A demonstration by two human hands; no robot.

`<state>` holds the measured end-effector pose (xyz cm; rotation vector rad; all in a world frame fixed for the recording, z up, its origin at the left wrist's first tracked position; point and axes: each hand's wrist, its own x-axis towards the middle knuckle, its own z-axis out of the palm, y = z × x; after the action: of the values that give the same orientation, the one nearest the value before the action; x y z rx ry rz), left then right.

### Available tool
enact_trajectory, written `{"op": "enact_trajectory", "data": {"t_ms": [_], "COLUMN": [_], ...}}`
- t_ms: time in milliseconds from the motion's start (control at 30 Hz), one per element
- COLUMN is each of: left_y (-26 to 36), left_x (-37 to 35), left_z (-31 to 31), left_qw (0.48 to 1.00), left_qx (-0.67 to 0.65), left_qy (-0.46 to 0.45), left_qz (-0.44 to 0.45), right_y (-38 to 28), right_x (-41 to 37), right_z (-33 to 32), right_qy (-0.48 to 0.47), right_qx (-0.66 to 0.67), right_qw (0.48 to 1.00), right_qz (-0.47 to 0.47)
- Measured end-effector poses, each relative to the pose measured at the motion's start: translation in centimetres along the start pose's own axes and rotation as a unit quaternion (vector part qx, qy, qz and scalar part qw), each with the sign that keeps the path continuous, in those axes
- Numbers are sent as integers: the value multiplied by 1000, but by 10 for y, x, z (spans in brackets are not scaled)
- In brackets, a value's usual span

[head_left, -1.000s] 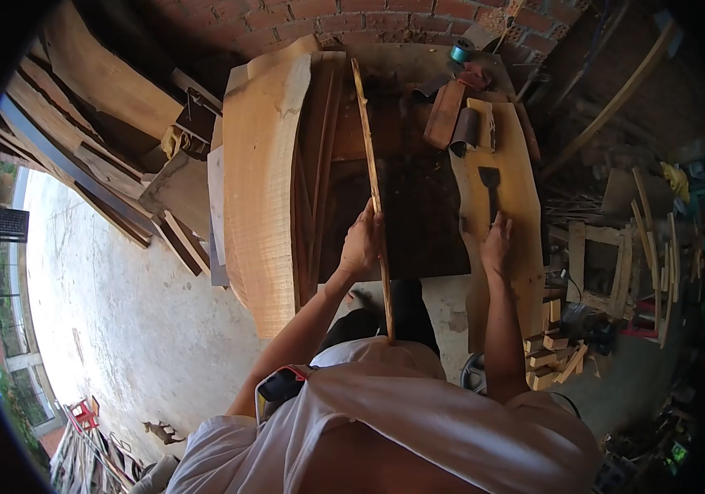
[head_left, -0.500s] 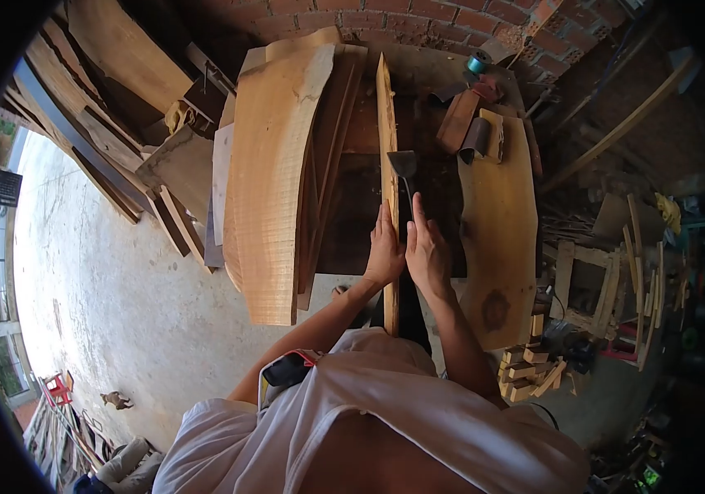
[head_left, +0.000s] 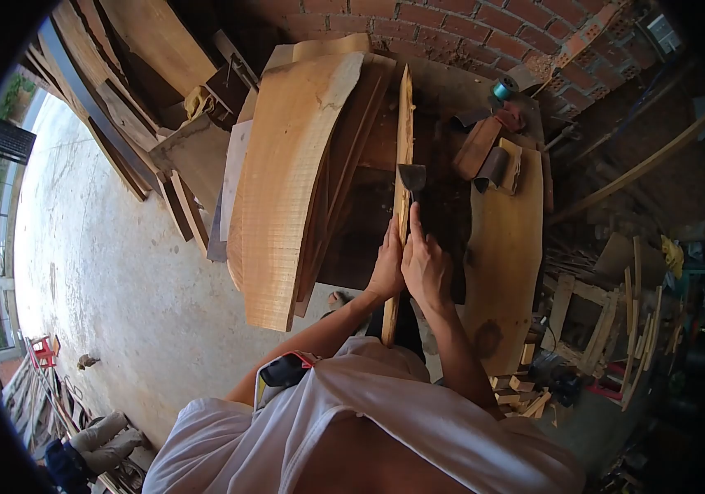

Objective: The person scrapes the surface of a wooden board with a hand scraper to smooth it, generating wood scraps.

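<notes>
A long, narrow wooden strip [head_left: 405, 132] runs away from my body, its far end pointed and its near end at my waist. My left hand [head_left: 387, 267] is wrapped around the strip's left side. Close beside it, my right hand [head_left: 427, 267] grips a scraper with a wide dark blade [head_left: 412, 176], index finger stretched along the handle. The blade overlaps the strip's right edge in this view. Most of the handle is hidden in my palm.
Large wooden slabs [head_left: 295, 181] lie stacked to the left on the worktable. Another slab [head_left: 505, 255] lies to the right, with sandpaper [head_left: 492, 168] at its far end. A teal spool [head_left: 503, 89] stands at the back by the brick wall [head_left: 451, 29]. Boards [head_left: 155, 49] lean at the far left.
The scraper blade has turned and now sits more squarely across the strip. My view has shifted a little, and both hands remain close together on the strip and scraper.
</notes>
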<state>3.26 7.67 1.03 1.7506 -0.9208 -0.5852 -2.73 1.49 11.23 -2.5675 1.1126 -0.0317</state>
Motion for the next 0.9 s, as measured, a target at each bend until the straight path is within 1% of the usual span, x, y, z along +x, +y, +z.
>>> {"op": "enact_trajectory", "data": {"t_ms": [33,100,167,233,300,367,400,467,500,567,600,633,667,700,767,800,900], "left_y": [1,2,1,11,8,14,12,-3,2,20,16,12,8,6,1,1,5], "left_x": [1,1,4,4,4,-2,-7,-20,-24,-34,-42,-52,-59,-63,-69,-70,-61], "left_z": [1,3,0,-8,-6,-6,-4,1,-4,-13,-11,-8,-5,-2,1,-1,-1], "left_qw": [1000,1000,1000,991,995,993,993,994,994,975,974,981,985,984,991,991,976], "left_qx": [-1,6,-16,-120,-97,-100,-101,-105,-104,-183,-186,-171,-156,-160,-112,-112,-170], "left_qy": [-1,16,8,-30,-23,-18,-18,14,14,-26,-28,-7,13,11,31,26,25], "left_qz": [1,23,0,-47,-28,-58,-54,3,3,-121,-123,-96,-70,-75,-62,-65,-136], "right_y": [3,8,4,4,3,3,4,3,1,-2,-4,-5,-7,-8,-8,-8,-9], "right_x": [5,21,33,29,24,9,2,-5,-8,-16,-22,-29,-37,-40,-44,-43,-37], "right_z": [0,2,2,0,-2,1,1,-1,0,7,7,7,7,10,16,15,12], "right_qy": [1,44,34,28,40,31,21,19,12,17,13,7,-5,-10,9,15,-9], "right_qx": [-1,46,60,70,31,40,48,62,77,88,103,116,100,98,122,132,143], "right_qw": [1000,998,998,997,999,998,998,997,996,995,993,992,993,994,991,990,989], "right_qz": [1,-13,-12,-11,-19,-27,-34,-42,-48,-45,-47,-50,-54,-50,-46,-46,-25]}}
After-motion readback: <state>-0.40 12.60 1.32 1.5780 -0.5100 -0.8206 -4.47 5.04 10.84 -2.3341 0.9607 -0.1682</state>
